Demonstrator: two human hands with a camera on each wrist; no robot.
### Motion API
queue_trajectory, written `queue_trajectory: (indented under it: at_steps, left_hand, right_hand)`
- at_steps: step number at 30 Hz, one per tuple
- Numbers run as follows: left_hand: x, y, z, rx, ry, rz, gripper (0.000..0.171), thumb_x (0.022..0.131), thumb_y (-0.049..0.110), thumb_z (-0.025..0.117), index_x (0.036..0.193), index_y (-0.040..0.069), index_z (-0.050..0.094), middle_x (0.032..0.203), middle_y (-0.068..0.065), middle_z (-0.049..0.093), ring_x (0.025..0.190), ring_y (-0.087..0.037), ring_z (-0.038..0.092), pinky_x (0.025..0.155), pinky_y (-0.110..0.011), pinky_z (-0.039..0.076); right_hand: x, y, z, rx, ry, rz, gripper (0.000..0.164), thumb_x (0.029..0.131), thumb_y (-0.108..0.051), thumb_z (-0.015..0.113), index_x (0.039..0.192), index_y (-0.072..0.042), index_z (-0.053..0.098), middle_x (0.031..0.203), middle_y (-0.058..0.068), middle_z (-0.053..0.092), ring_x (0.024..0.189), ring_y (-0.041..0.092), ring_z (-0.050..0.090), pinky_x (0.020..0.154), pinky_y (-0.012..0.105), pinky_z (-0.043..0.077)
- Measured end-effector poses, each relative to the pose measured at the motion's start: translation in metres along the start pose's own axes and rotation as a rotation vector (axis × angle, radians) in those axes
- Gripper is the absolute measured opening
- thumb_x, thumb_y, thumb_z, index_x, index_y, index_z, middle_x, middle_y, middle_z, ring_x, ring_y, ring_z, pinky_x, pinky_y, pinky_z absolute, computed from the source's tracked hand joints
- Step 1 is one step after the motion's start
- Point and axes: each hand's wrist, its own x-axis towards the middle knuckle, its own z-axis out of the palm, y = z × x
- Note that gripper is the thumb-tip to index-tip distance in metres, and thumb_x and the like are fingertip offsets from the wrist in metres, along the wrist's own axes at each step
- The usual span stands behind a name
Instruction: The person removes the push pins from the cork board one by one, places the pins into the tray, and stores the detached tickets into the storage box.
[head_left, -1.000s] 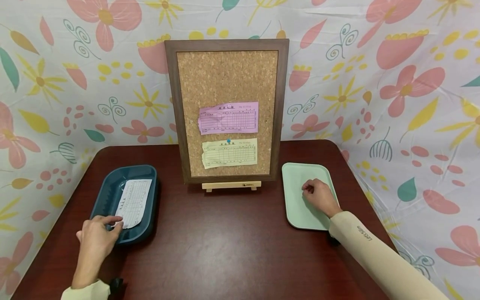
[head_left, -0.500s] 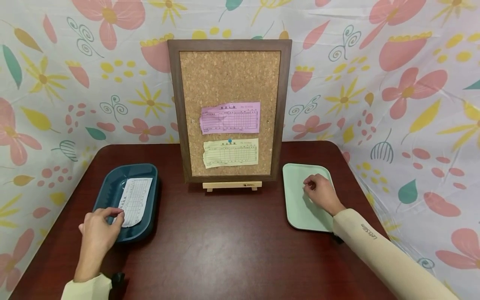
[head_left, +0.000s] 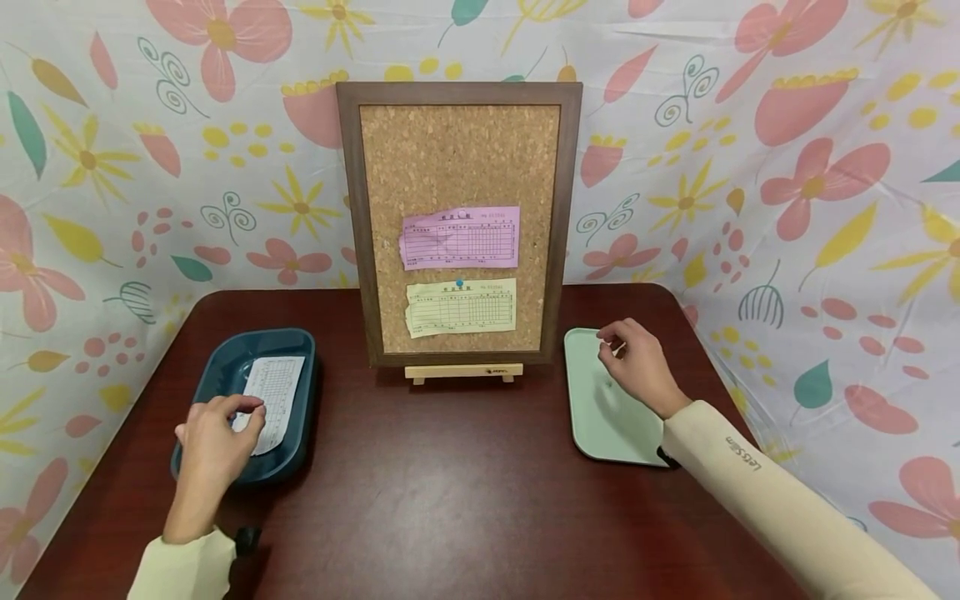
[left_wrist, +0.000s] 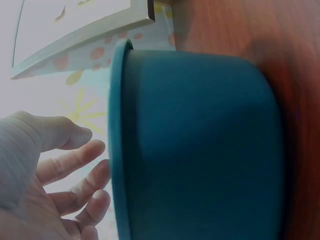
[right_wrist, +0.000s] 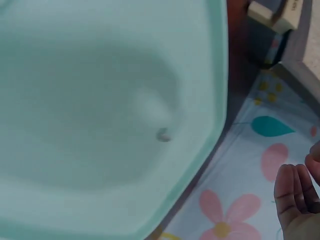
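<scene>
My left hand (head_left: 219, 437) hovers over the near end of a dark blue tray (head_left: 306, 400). Its fingers are loosely bent, with nothing visible between thumb and forefinger. A white printed form slip (head_left: 276, 392) lies in that tray, partly covered by the hand. In the left wrist view, the left fingers (left_wrist: 75, 162) are spread near the tray's rim. My right hand (head_left: 637, 367) is raised above a pale green tray (head_left: 622, 437), thumb and forefinger apart and no object seen in them. A tiny greyish thing (right_wrist: 163, 135), too blurred to identify, lies in the green tray.
A framed cork board (head_left: 465, 158) stands at the back on a small wooden stand (head_left: 465, 371). It carries a pink slip (head_left: 461, 242) and, below, a yellow slip (head_left: 461, 312) with a blue pushpin (head_left: 460, 284). Floral cloth (head_left: 817, 192) surrounds the dark red table (head_left: 450, 483).
My left hand has moved up and right over the white slip, which stays in the blue tray. The right hand has lifted away from the green tray, its thumb and forefinger parting.
</scene>
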Motion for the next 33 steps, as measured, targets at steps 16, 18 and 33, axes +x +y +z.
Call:
queue_trajectory:
  at_steps: [16, 18, 33]
  left_hand:
    - [0.020, 0.031, 0.010, -0.104, 0.127, 0.170, 0.006, 0.081, 0.005, 0.069, 0.087, 0.002, 0.070, 0.084, -0.015, 0.061, 0.083, -0.030, 0.045, 0.068, -0.050, 0.023]
    - [0.024, 0.036, 0.012, -0.114, 0.122, 0.191, 0.007, 0.081, 0.004, 0.069, 0.088, 0.002, 0.070, 0.084, -0.015, 0.061, 0.083, -0.030, 0.045, 0.068, -0.050, 0.022]
    - [0.048, 0.075, 0.011, -0.166, 0.102, 0.248, 0.010, 0.084, 0.007, 0.069, 0.092, 0.001, 0.070, 0.092, -0.016, 0.063, 0.090, -0.033, 0.045, 0.073, -0.052, 0.022]
  right_hand:
    - [0.025, -0.032, -0.005, 0.067, 0.097, -0.150, 0.019, 0.081, 0.004, 0.063, 0.097, -0.005, 0.064, 0.090, 0.006, 0.057, 0.076, 0.019, 0.055, 0.064, 0.032, 0.046]
    - [0.030, -0.037, -0.006, 0.077, 0.096, -0.159, 0.019, 0.081, 0.004, 0.063, 0.098, -0.005, 0.064, 0.090, 0.006, 0.057, 0.076, 0.018, 0.055, 0.064, 0.032, 0.047]
    - [0.067, -0.065, -0.010, 0.084, 0.114, -0.227, 0.016, 0.083, 0.000, 0.064, 0.099, -0.002, 0.063, 0.087, 0.007, 0.055, 0.070, 0.012, 0.053, 0.060, 0.026, 0.045]
